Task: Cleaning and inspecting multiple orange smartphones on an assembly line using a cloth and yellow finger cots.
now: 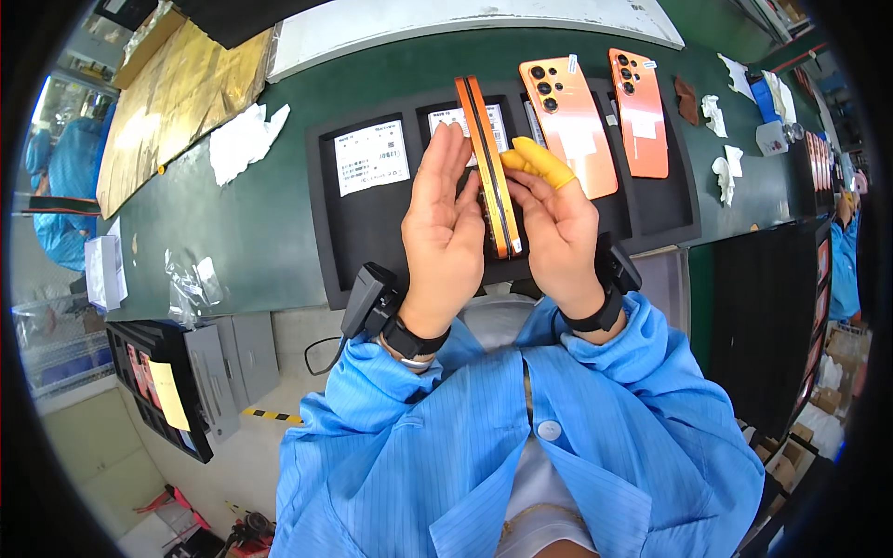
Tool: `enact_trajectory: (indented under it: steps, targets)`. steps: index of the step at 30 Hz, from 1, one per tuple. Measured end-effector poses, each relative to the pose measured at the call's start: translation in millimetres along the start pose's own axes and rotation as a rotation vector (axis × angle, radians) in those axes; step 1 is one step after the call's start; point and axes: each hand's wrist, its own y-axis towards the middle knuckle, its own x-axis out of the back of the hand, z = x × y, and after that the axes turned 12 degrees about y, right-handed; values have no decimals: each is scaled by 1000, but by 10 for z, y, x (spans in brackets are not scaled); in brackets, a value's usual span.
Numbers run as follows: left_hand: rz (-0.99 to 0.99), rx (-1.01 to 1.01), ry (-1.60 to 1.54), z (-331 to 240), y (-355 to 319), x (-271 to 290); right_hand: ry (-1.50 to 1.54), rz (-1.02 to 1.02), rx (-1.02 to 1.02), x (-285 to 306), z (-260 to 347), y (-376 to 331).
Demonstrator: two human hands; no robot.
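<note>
Pressing orange phone (489,167) edge-on between left hand (446,223) and right hand (556,228), fingers grasping it above black foam tray (372,232).

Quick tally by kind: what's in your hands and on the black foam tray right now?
Orange phones held edge-on between left hand and right hand: 2
Orange phones lying back-up on foam tray: 2
White label sheets: 2
Total: 6
</note>
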Motion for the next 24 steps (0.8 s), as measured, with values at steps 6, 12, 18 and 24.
enact_trajectory:
  steps: [6, 12, 18, 24]
  targets:
    - [38, 172, 150, 73, -39, 27, 12, -22, -146, 3, -23, 39]
    - [75, 264, 146, 18, -8, 9, 35, 22, -250, 17, 42, 91]
    - [78, 166, 198, 7, -12, -20, 76, 29, -192, 20, 40, 73]
    - [87, 150, 122, -59, 5, -36, 68, 30, -194, 23, 46, 79]
